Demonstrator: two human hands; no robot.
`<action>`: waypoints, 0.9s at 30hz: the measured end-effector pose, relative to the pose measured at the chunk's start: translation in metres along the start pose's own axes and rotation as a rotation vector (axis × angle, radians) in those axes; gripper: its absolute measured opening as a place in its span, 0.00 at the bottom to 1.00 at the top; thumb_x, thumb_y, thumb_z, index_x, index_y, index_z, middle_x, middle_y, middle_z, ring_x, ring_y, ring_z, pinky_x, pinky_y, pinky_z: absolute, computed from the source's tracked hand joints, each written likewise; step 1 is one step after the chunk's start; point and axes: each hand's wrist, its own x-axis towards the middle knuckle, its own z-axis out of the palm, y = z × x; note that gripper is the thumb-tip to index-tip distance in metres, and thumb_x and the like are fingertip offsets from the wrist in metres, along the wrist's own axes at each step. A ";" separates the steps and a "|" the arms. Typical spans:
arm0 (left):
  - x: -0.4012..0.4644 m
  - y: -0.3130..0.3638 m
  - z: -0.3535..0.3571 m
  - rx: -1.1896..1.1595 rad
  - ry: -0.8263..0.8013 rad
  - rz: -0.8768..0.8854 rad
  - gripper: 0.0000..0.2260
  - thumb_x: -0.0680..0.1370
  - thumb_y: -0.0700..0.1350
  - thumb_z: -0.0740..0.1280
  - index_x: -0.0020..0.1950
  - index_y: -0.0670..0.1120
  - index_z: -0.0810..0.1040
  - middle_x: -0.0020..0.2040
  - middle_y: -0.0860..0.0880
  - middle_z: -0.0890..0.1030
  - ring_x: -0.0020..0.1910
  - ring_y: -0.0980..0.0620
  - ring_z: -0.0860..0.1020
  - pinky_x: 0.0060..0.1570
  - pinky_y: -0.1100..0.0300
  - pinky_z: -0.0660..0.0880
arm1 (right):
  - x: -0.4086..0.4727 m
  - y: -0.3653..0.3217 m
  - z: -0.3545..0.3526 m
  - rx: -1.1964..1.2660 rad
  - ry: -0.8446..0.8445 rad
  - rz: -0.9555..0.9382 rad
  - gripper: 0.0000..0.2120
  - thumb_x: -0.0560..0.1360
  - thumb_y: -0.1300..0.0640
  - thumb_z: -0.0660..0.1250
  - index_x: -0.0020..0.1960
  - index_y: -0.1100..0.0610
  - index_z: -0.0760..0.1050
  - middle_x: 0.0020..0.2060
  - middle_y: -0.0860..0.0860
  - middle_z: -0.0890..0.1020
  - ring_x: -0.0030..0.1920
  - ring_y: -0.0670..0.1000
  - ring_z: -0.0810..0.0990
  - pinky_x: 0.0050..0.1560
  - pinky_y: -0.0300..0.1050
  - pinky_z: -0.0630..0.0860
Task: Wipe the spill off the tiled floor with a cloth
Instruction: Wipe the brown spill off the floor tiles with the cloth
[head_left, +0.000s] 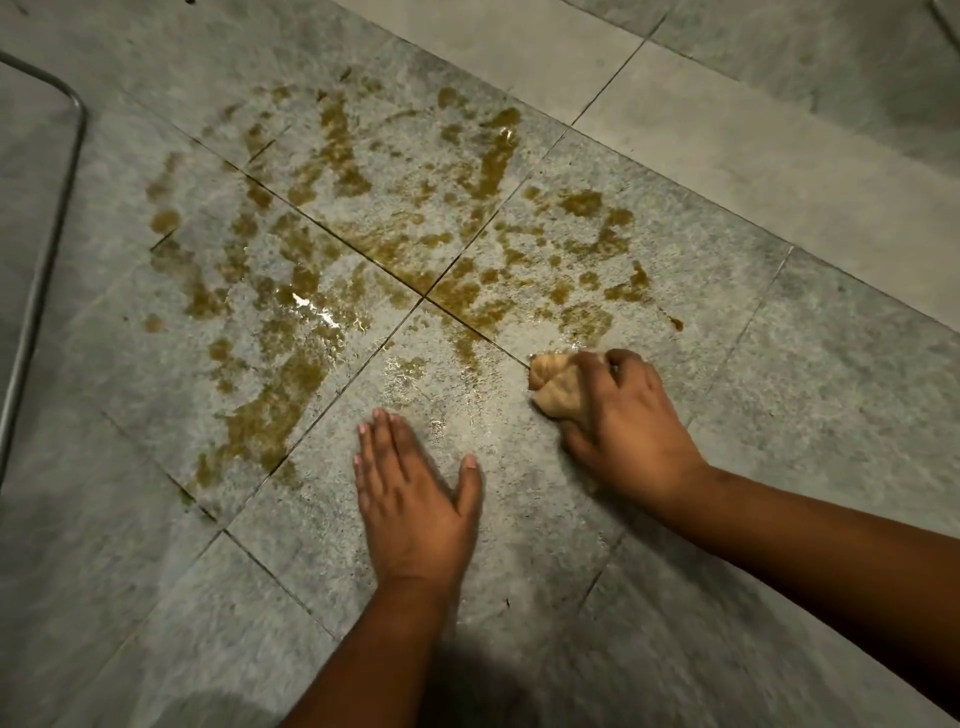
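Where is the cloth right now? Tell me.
In the head view, the bunched cloth sits right of centre on the tiled floor, gripped by the right hand at the near edge of the brown spill.

Two bare forearms enter from the lower edge, both uncovered as far as they show; no sleeve reaches into view on either one. The left hand (415, 499) wears nothing on its fingers or wrist, and its nails are short, pale and unpainted. The right hand (628, 415) is likewise bare across the back and wrist, with knuckles and tendons showing plainly. Its fingertips are tucked from sight, so its nails cannot be judged.
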 end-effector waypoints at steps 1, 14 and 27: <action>0.001 -0.002 0.002 0.034 -0.014 0.011 0.41 0.77 0.68 0.45 0.79 0.40 0.44 0.79 0.42 0.44 0.78 0.48 0.38 0.76 0.50 0.40 | 0.005 0.003 -0.001 0.017 0.005 -0.027 0.33 0.73 0.48 0.67 0.74 0.55 0.60 0.65 0.60 0.66 0.65 0.61 0.66 0.65 0.52 0.66; 0.006 0.002 0.001 0.013 -0.002 -0.031 0.46 0.73 0.70 0.54 0.78 0.38 0.52 0.80 0.42 0.50 0.78 0.47 0.44 0.75 0.53 0.40 | 0.053 -0.037 0.008 -0.240 -0.230 -0.644 0.27 0.74 0.45 0.54 0.73 0.47 0.65 0.72 0.55 0.66 0.58 0.56 0.70 0.56 0.52 0.70; 0.008 0.000 0.002 0.012 -0.009 -0.047 0.46 0.72 0.70 0.56 0.78 0.38 0.55 0.79 0.41 0.54 0.78 0.45 0.49 0.74 0.49 0.46 | 0.065 -0.058 0.006 -0.236 -0.233 -0.710 0.23 0.76 0.51 0.64 0.69 0.41 0.68 0.71 0.56 0.66 0.57 0.57 0.70 0.56 0.55 0.71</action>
